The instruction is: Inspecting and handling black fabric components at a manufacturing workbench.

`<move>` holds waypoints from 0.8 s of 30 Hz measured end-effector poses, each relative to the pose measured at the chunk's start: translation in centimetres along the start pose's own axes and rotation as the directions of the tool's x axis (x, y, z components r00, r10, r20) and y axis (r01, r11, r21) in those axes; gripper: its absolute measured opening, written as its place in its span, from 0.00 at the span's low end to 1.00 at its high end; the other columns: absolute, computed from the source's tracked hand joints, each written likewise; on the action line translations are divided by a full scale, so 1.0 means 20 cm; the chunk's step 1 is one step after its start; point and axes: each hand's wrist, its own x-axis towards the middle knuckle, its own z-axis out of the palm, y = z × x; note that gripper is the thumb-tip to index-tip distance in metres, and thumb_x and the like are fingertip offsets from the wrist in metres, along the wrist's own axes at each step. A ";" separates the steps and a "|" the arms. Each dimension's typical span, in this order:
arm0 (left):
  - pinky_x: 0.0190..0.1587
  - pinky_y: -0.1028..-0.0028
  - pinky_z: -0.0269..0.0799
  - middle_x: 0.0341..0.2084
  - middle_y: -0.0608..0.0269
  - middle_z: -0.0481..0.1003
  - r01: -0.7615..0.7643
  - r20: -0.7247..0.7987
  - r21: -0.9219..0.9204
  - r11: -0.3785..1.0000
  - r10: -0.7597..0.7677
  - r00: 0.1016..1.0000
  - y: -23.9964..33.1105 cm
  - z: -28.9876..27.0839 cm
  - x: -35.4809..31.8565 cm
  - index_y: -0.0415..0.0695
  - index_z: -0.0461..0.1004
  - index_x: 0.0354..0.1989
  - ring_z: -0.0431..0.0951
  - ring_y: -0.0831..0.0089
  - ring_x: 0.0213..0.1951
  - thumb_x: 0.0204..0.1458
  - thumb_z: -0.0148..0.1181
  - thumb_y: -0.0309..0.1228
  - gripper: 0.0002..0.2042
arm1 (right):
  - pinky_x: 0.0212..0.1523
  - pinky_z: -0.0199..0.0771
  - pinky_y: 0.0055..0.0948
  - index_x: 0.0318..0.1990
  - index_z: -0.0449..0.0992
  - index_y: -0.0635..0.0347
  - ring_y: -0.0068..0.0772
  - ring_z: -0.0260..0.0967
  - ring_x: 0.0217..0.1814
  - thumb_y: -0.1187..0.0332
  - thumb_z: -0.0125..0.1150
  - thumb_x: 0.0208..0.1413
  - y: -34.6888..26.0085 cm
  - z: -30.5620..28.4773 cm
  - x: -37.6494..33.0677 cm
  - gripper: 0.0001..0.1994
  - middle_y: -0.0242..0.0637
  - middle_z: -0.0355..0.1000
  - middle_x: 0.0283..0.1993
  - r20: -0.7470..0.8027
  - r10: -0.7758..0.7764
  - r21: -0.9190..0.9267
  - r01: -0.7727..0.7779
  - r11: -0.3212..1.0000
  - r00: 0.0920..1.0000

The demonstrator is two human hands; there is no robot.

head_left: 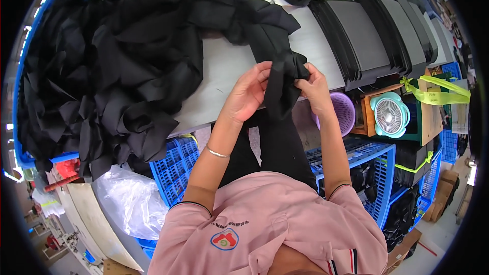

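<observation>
— What is the person in the pink collared shirt point(265, 224) holding there at the table's edge?

— A long strip of black fabric point(279, 89). Both hands are up on it, just over the near edge of the pale grey worktable point(224, 66). The left hand point(248, 93) has its fingers curled in and pinched on the strip's left edge; the right hand point(315, 89) is closed on the bunched upper end of the strip, fingers wrapped over the cloth.

— So neither hand is loose?

— No, both are grasping the same piece. The two hands sit near each other with the strip between them, and the lower part of it hangs down in front of the person's lap, past the table edge.

— Where does the strip come from?

— Its upper end runs back across the table towards a big heap of crumpled black fabric pieces point(112, 66) that covers most of the left side of the table. I cannot tell whether the strip is still joined to that heap or only lies against it.

— And on the other side?

— To the right, neat stacks of flat dark grey panels point(367, 35) lie in a row on the table. Below them a small round mint-green fan point(389, 114) stands beside a purple plastic basket point(342, 112), which is just to the right of the right forearm. Blue plastic crates point(175, 165) sit under the table, and a thin silver bangle point(217, 152) rings the left wrist.
</observation>
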 end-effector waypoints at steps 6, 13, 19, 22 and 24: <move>0.42 0.78 0.76 0.43 0.65 0.79 0.002 0.089 0.139 0.990 -0.015 0.996 -0.02 -0.07 0.08 0.41 0.72 0.52 0.79 0.78 0.39 0.53 0.68 0.27 0.18 | 0.27 0.56 0.15 0.50 0.73 0.60 0.14 0.63 0.30 0.76 0.56 0.47 0.04 -0.05 -0.05 0.19 0.24 0.70 0.33 0.011 -0.028 -0.017 0.028 0.999 1.000; 0.31 0.87 0.67 0.35 0.70 0.78 0.034 -0.111 0.480 0.877 0.022 0.994 0.03 -0.17 0.08 0.41 0.76 0.46 0.78 0.84 0.34 0.48 0.67 0.19 0.15 | 0.48 0.69 0.36 0.64 0.64 0.62 0.33 0.71 0.51 0.59 0.64 0.55 0.11 -0.19 -0.07 0.31 0.36 0.73 0.56 0.354 0.050 0.602 -0.268 0.752 0.934; 0.31 0.86 0.66 0.32 0.73 0.75 -0.006 -0.147 0.525 0.851 0.097 0.984 -0.08 -0.12 0.11 0.43 0.76 0.42 0.75 0.85 0.31 0.46 0.64 0.14 0.15 | 0.54 0.71 0.24 0.56 0.71 0.63 0.25 0.74 0.50 0.72 0.69 0.50 0.07 -0.03 -0.06 0.25 0.35 0.76 0.50 0.279 0.017 0.530 -0.169 0.831 0.960; 0.30 0.85 0.64 0.30 0.74 0.73 -0.235 0.000 0.617 0.751 0.299 0.954 -0.08 -0.08 0.13 0.42 0.75 0.42 0.72 0.85 0.27 0.48 0.60 0.14 0.14 | 0.50 0.72 0.22 0.47 0.75 0.63 0.22 0.74 0.46 0.78 0.68 0.48 0.01 0.04 -0.07 0.17 0.33 0.77 0.46 0.186 -0.041 0.277 -0.012 0.961 0.982; 0.28 0.83 0.64 0.31 0.72 0.72 -0.321 -0.071 0.888 0.330 0.787 0.613 -0.04 -0.06 0.14 0.40 0.75 0.43 0.68 0.85 0.24 0.50 0.56 0.14 0.12 | 0.27 0.67 0.24 0.38 0.74 0.58 0.15 0.68 0.27 0.79 0.68 0.48 -0.03 0.02 -0.06 0.11 0.24 0.72 0.26 -0.343 -0.394 -0.583 0.136 0.801 0.853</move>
